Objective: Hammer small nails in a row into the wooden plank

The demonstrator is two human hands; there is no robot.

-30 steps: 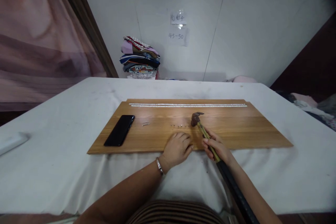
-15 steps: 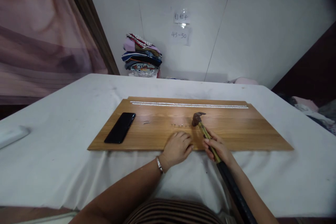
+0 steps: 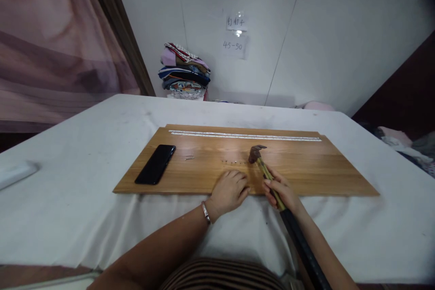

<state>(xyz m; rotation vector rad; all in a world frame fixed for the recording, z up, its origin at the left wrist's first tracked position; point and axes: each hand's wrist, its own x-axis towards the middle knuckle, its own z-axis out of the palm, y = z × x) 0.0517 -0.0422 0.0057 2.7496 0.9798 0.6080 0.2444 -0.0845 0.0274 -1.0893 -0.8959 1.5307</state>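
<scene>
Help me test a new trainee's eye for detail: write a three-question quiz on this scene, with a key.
1. Short answer: what does the right hand grip?
2. True or false: the black phone lies on the wooden board.
3. Multiple choice: at which edge of the wooden board, as the wearer sees it, is the left hand? (a) far; (b) near; (c) right.

Key: 1. A hammer. 2. True. 3. b.
</scene>
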